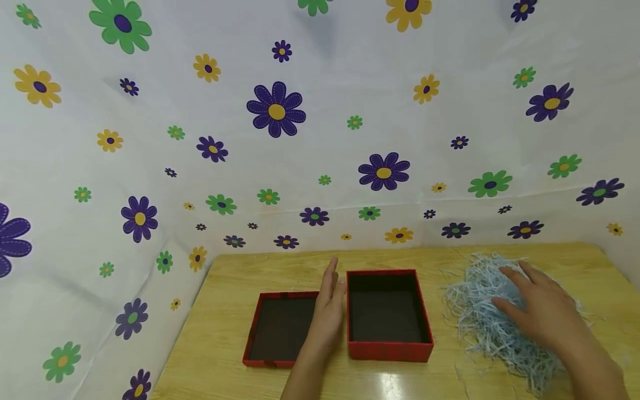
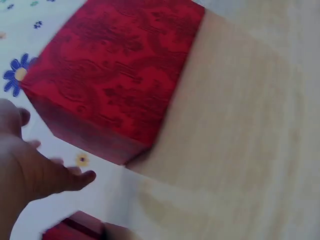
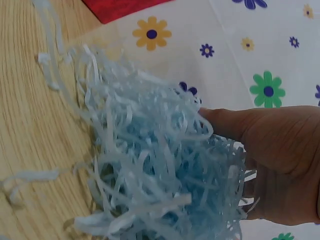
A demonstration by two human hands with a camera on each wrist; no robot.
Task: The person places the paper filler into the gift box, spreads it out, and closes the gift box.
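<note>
An open red box (image 1: 390, 351) with a black inside sits mid-table; its patterned red outside (image 2: 120, 65) fills the upper part of the left wrist view. My left hand (image 1: 327, 311) is beside the box's left wall, fingers extended and holding nothing. Partly behind that hand lies a shallow red lid (image 1: 285, 328) with its dark inside up. On the right, a loose heap of light blue shredded paper (image 1: 492, 319) is spread out. My right hand (image 1: 545, 308) is over the heap with thumb and fingers apart. In the right wrist view, paper strands (image 3: 160, 160) hide most of its fingertips.
The wooden table (image 1: 225, 311) ends against a white cloth (image 1: 320, 150) printed with flowers, which rises behind it and along the left side. Stray paper strands (image 3: 35, 175) lie on the wood around the heap.
</note>
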